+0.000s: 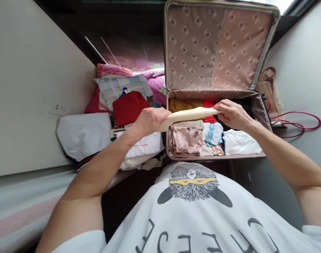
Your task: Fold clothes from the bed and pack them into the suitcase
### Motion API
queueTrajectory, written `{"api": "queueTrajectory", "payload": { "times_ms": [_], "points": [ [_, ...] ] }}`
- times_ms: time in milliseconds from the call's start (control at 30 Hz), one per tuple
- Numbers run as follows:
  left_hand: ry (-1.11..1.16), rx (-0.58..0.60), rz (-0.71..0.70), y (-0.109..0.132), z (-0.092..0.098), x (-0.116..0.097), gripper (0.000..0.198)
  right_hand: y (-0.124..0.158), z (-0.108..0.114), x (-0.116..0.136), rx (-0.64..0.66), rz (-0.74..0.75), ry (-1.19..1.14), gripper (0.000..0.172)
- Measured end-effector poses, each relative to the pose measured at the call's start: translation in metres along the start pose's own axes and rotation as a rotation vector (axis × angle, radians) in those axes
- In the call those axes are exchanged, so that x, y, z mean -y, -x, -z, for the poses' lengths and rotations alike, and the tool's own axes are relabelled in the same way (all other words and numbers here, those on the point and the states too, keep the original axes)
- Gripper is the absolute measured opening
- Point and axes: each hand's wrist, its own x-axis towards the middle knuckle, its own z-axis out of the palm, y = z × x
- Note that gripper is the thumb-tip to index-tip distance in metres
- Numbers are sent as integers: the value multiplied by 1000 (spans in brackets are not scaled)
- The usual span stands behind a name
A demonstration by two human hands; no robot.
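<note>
Two hands: left hand (pixel 153 119) and right hand (pixel 232 111), each grip clamped on one end of the cream cloth (pixel 193 114).
Cream cloth: stretched over the open suitcase (pixel 184 94); apparently being straightened, the next move calling for even tension.
Raised lid (pixel 194 45): bounds the far side.
Clothes pile (pixel 130 107): crowds the left.
Near rim (pixel 189 157): close to the shirt (pixel 194 221); upward seems freer.

Soft dim daylight, white glare at the top-right window (pixel 284 5), murky shadows, hands (pixel 155 118) slightly blurred, wide-angle edge stretching
</note>
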Motion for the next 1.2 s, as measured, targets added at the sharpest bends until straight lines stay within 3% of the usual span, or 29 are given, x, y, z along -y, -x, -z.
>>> {"api": "queueTrajectory", "payload": {
  "times_ms": [100,200,267,333,400,500,600,700,800,867,933,1067,1200],
  "points": [
    [-182,145,-190,-12,-86,3,21,58,-50,-22,130,-21,90,25],
    [-141,312,-174,-1,-174,25,22,103,-115,-30,359,15,23,25],
    [-145,420,-92,9,-216,40,21,122,-154,-31,494,37,-73,25],
    [-213,540,-50,14,-240,52,28,130,-181,-32,564,51,-138,27],
    [-310,654,-59,15,-248,59,40,133,-197,-35,566,83,-147,29],
    [-363,784,-73,11,-242,65,48,133,-206,-43,560,134,-141,29],
    [-273,875,-40,5,-232,69,56,130,-207,-51,676,82,-185,40],
    [-272,751,-34,-1,-229,69,67,121,-208,-49,735,-21,-257,68],
    [-470,562,16,-3,-238,66,105,112,-215,-34,583,-61,-178,98],
    [-556,571,101,-3,-251,66,127,111,-225,-23,520,-78,-48,113],
    [-570,620,174,-3,-263,70,127,110,-237,-17,555,-106,47,122],
    [-561,597,214,-5,-276,80,120,102,-249,-22,651,-100,78,120],
    [-487,520,185,3,-266,71,118,90,-234,-25,693,-106,29,99]
  ]
}}
